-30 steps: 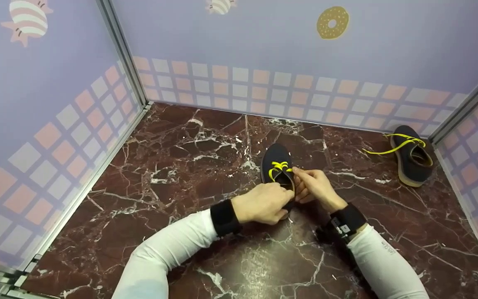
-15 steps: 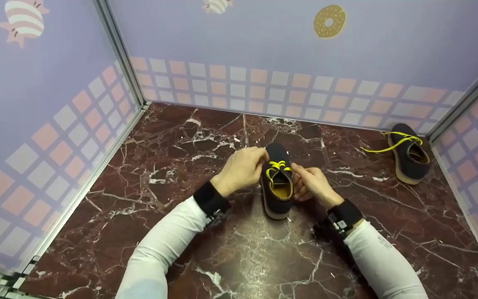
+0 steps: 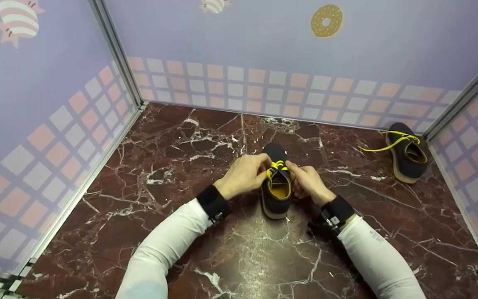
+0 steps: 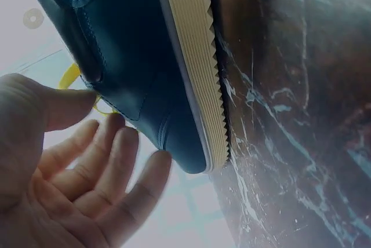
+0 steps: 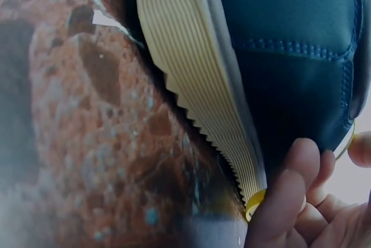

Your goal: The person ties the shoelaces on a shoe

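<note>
A dark shoe (image 3: 275, 203) with a tan sole stands toe-away on the floor between both hands. Its yellow shoelace (image 3: 278, 165) crosses the tongue in small loops. The left hand (image 3: 243, 174) is at the shoe's left side, thumb and forefinger pinching at the lace; in the left wrist view a bit of yellow lace (image 4: 70, 76) shows by the thumb, the other fingers spread loosely. On the opposite side the right hand (image 3: 308, 182) holds the lace with curled fingers; a yellow lace end (image 5: 254, 203) pokes out beneath them in the right wrist view. The exact pinch points are partly hidden.
A second dark shoe (image 3: 409, 153) stands at the far right near the corner, its yellow lace (image 3: 378, 148) trailing left onto the floor. Lilac panels (image 3: 230, 45) with metal edges enclose the reddish marble-patterned floor (image 3: 172, 174) at the back and both sides.
The left hand has moved from over the shoe's opening to the left side of the toe, then back slightly onto the lace. The right hand stays at the lace's right side.
</note>
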Tool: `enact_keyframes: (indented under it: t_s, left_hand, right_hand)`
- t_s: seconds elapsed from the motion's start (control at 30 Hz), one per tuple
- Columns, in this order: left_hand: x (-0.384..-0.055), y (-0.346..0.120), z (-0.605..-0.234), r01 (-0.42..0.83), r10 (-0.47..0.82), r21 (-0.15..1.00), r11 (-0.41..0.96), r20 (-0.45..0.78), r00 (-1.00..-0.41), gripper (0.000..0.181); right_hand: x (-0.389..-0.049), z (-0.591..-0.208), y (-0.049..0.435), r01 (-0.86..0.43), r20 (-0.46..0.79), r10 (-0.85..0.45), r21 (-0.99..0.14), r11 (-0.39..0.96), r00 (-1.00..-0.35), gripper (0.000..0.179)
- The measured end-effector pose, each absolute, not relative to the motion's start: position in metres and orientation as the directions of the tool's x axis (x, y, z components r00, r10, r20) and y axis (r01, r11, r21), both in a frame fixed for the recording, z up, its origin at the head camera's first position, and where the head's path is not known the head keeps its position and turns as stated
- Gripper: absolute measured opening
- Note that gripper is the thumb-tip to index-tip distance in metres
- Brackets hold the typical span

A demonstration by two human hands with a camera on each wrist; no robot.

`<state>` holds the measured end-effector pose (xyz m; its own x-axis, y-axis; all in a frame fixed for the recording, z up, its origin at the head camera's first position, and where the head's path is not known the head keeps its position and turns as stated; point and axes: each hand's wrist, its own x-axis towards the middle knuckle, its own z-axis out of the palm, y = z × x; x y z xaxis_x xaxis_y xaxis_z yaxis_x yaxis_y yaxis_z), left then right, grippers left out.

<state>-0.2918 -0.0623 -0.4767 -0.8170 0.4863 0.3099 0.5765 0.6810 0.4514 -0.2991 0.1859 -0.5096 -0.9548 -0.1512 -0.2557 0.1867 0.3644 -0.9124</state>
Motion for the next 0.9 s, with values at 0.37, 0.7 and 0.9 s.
enact_keyframes:
  t_s: [0.37,0.7,0.9]
  left_hand:
    - [-0.292,-0.053,-0.485,0.694,0.528,0.4,0.598,0.455,-0.717,0.018]
    - [-0.294,-0.053,-0.486,0.687,0.45,0.454,0.567,0.528,-0.72,0.02]
    - [-0.298,-0.051,-0.484,0.604,0.327,0.647,0.465,0.508,-0.797,0.02]
  right_hand:
    - [-0.304,-0.501,0.183,0.147,-0.2,-0.155,-0.943,0.299,-0.967,0.028]
    - [-0.306,-0.503,0.178,0.069,-0.076,-0.076,-0.994,0.089,-0.994,0.016]
    - [-0.305,-0.497,0.176,-0.003,0.004,-0.046,-1.0,-0.019,-0.999,0.022]
